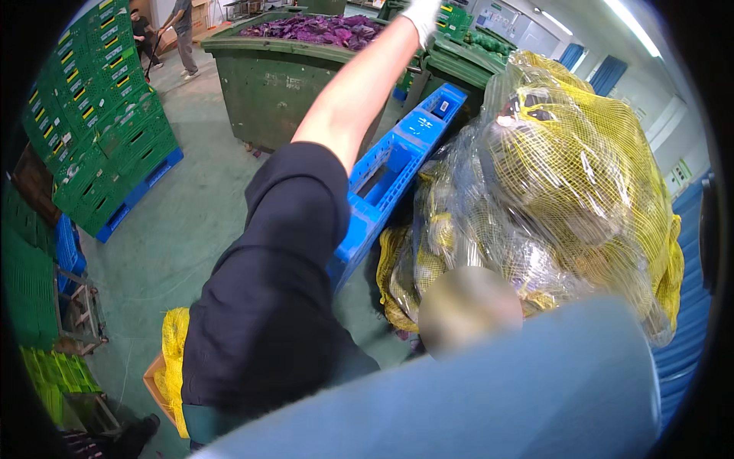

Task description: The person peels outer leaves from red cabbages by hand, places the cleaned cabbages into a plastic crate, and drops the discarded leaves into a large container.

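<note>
A bare forearm in a pushed-up dark sleeve (287,246) stretches up and away. At its end my left hand (423,22), in a white glove, is cut off by the top edge, so its fingers and any grip cannot be made out. The hand appears above the near right corner of a green wheeled bin (281,86) heaped with purple cabbage leaves (321,30). My right hand is out of view. On the right rises a pile of yellow mesh sacks (562,166), partly wrapped in clear plastic film. Blue material (459,390) fills the bottom foreground, close to the camera.
A blue plastic pallet (373,212) stands on edge between bin and sacks. Stacked green crates (109,126) rest on another blue pallet (140,195) at left. Yellow netting (175,367) hangs over a cardboard box (156,376). Two people are at the back left, one gripping a handle.
</note>
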`<state>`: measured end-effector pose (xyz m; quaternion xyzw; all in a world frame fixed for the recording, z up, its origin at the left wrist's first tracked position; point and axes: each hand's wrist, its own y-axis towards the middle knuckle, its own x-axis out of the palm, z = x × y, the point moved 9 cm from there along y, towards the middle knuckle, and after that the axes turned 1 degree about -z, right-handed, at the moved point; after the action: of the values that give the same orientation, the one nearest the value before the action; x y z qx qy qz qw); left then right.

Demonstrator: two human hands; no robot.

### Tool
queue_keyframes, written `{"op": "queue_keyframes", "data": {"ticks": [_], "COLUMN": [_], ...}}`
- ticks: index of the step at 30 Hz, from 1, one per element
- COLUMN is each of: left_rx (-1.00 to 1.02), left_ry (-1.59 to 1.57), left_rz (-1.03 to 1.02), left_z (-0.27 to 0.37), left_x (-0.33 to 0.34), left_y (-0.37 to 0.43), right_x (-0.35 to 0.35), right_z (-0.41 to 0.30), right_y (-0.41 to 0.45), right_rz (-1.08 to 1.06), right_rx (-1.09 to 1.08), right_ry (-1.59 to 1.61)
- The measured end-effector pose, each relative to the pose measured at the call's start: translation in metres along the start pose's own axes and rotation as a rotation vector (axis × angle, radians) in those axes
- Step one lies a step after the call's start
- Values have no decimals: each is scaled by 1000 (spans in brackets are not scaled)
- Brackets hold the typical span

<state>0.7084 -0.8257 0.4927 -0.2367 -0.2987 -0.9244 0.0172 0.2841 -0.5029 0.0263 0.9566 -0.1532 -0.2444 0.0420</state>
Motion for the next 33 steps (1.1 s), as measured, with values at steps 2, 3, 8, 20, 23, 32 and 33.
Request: {"op": "queue_keyframes", "data": {"ticks": [2, 3, 8, 20, 23, 32, 33], "left_rx": [123, -191, 261, 508, 245, -35, -17], "left_ry": [433, 248, 634, 212, 143, 222, 161], "left_rz": [-86, -193, -484, -1283, -1611, -2087, -2119], "left_z": [-24, -98, -52, -105, -148, -255, -263], "left_x": [38, 63, 107, 311, 341, 372, 383], "left_y": [-53, -119, -275, -552, -632, -778, -800], "right_x": [16, 12, 12, -188, -270, -311, -306], "right_z": [-5, -2, 0, 88, 119, 153, 153], "right_y": [6, 6, 1, -118, -232, -481, -502], "right_rz": [-30, -17, -8, 424, 704, 1359, 1429], "right_rx": [-6, -1, 12, 186, 339, 625, 646], "right_ry": [0, -18, 0, 43, 50, 406, 445]}}
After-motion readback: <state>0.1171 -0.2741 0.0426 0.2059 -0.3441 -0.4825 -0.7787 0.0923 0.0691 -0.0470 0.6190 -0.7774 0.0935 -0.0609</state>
